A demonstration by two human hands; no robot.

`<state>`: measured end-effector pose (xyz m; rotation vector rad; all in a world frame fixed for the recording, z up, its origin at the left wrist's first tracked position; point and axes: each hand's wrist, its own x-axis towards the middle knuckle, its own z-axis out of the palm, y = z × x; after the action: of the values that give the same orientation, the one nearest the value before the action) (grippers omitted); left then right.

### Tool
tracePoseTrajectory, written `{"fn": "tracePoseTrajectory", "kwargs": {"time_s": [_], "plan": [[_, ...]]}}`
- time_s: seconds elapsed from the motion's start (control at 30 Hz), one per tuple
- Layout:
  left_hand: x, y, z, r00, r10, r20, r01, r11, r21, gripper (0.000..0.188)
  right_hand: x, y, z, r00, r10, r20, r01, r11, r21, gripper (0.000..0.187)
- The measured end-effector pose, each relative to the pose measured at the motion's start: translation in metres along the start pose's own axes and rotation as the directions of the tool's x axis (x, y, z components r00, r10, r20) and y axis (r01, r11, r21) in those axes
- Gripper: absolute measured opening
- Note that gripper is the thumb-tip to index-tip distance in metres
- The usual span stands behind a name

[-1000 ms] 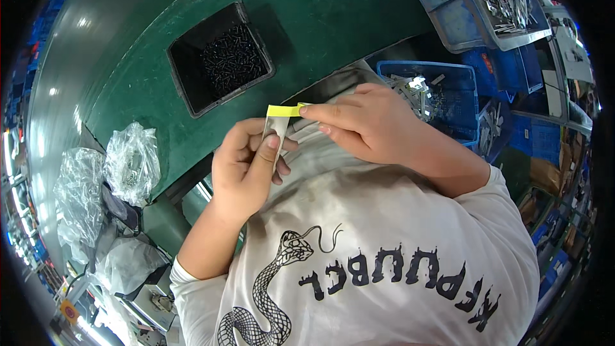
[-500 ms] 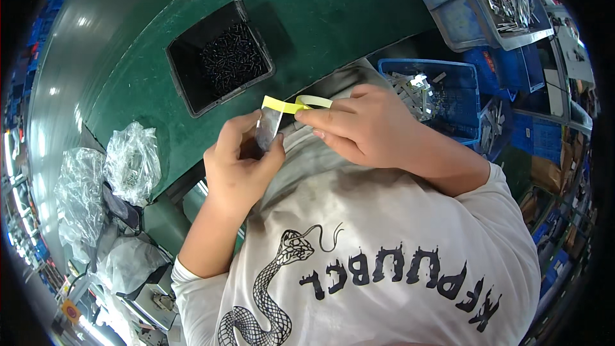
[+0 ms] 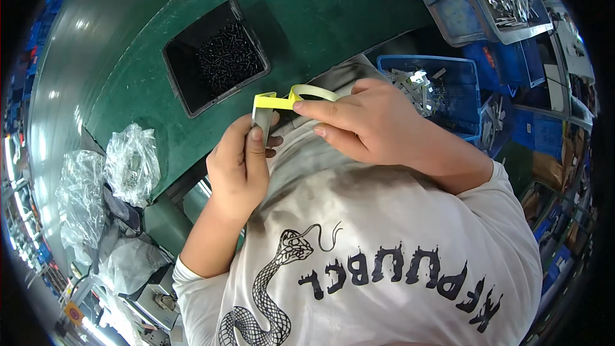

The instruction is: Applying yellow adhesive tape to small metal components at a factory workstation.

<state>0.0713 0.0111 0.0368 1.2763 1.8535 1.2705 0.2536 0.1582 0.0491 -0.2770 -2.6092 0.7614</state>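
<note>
My left hand [image 3: 234, 163] is closed around a small flat silvery metal piece [image 3: 261, 120], held upright in front of my shirt. Bright yellow tape [image 3: 277, 102] goes around the top end of this piece and stretches across to my right hand [image 3: 378, 125]. There the tape runs into a pale curved loop, the near part of a roll partly hidden behind the fingers. My right index finger lies along the tape, its tip on the strip, and the thumb is just below. Whether the silvery thing is one piece or a small stack, I cannot tell.
A black bin [image 3: 182, 80] of small dark cylindrical parts stands on the green table [image 3: 314, 13]. To the right, a blue crate [image 3: 458, 106] holds metal pieces, with another loaded bin [image 3: 522, 33] higher up. Clear plastic bags [image 3: 132, 163] lie at the left.
My left hand has turned the metal piece from its broad face toward its narrow side, and the tape now folds around its top. The right hand stays nearly in place.
</note>
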Motion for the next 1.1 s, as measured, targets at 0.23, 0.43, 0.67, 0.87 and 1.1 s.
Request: {"fn": "tracePoseTrajectory", "kwargs": {"time_s": [0.23,0.43,0.67,0.87,1.1], "plan": [[-0.005,-0.003,-0.002,0.994,-0.083,0.077,0.101,0.957,-0.272,0.022,-0.002,0.004,-0.003,1.0,-0.008,-0.01,0.008,0.999,-0.053,0.039],[-0.007,-0.004,-0.001,0.992,-0.092,0.085,0.116,0.93,-0.35,0.022,-0.002,0.005,-0.001,1.0,-0.014,-0.001,0.014,0.999,-0.05,0.039],[-0.006,-0.005,0.0,0.99,-0.079,0.118,0.121,0.901,-0.416,0.023,-0.001,0.009,0.0,0.999,-0.024,-0.028,0.023,0.999,-0.048,0.038],[0.001,-0.011,-0.006,0.943,-0.141,0.301,0.301,0.744,-0.597,0.037,-0.002,0.014,0.0,0.995,-0.096,-0.014,0.091,0.974,-0.208,0.038],[0.014,0.009,0.004,0.903,-0.346,0.256,0.429,0.683,-0.591,0.029,0.003,0.016,-0.007,0.96,-0.277,-0.028,0.247,0.892,-0.38,0.036]]}}
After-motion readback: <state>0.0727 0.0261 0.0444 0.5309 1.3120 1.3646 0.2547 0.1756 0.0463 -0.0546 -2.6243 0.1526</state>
